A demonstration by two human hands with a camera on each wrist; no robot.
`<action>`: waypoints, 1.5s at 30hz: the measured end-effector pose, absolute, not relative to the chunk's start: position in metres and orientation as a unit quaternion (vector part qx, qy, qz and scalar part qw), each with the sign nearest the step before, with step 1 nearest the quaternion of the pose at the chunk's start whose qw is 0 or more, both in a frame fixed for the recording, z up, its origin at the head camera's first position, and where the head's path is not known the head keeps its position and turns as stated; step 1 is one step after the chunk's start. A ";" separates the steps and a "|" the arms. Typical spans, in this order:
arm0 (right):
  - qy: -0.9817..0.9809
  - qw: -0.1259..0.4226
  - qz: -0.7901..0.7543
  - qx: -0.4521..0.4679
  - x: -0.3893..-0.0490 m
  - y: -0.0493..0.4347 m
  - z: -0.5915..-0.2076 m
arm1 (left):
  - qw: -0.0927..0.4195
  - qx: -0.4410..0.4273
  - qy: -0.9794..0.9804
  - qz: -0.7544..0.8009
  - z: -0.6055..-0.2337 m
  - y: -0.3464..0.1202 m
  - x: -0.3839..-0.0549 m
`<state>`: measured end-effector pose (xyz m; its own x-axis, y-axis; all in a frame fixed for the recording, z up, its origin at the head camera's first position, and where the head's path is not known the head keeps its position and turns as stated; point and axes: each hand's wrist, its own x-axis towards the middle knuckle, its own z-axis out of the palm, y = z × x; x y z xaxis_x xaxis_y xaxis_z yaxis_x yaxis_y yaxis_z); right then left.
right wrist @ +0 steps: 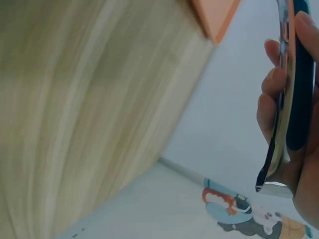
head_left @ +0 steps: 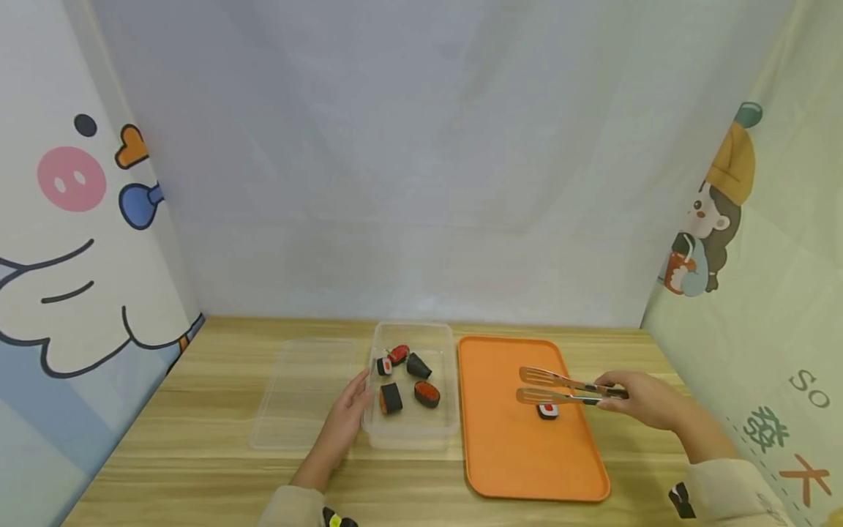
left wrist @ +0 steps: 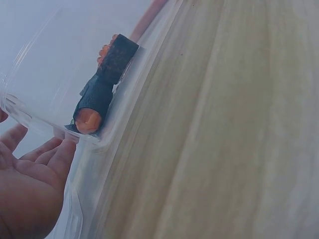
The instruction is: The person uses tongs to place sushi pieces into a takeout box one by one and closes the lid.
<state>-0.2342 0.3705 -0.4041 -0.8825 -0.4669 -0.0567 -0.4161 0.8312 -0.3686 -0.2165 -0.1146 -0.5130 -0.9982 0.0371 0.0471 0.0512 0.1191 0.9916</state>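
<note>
My left hand (head_left: 344, 416) rests against the left side of a clear plastic container (head_left: 443, 432), its fingertips at the wall. Inside lie several toy sushi pieces: a roe gunkan (head_left: 427, 394), a dark-wrapped piece with an orange end (left wrist: 88, 121), a dark cone-shaped hand roll (head_left: 418, 366), a red-topped piece (head_left: 398, 355) and a small white roll (head_left: 385, 367). With my right hand (head_left: 640, 399) I grip metal tongs (right wrist: 300, 99) by their dark handles. Their two arms are spread over the tray with nothing between the tips. A small sushi roll (head_left: 548, 412) lies beneath the tongs' nearer arm.
An orange tray (head_left: 527, 468) lies right of the container. Flat on the wooden table (head_left: 204, 468), to the left, is a clear lid-like sheet (head_left: 299, 399). A pale curtain (head_left: 421, 183) hangs behind the table, with printed cloths at both sides.
</note>
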 end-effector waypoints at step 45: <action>0.933 0.030 -0.227 -0.279 -0.236 0.298 -0.403 | 0.004 -0.018 -0.753 -0.658 -0.515 -0.114 -0.218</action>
<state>-0.2361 0.2981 -0.4031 -0.8424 -0.5342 0.0705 -0.5069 0.7413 -0.4400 -0.2184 -0.1143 -0.5149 -0.9993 0.0218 0.0308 0.0335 0.1336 0.9905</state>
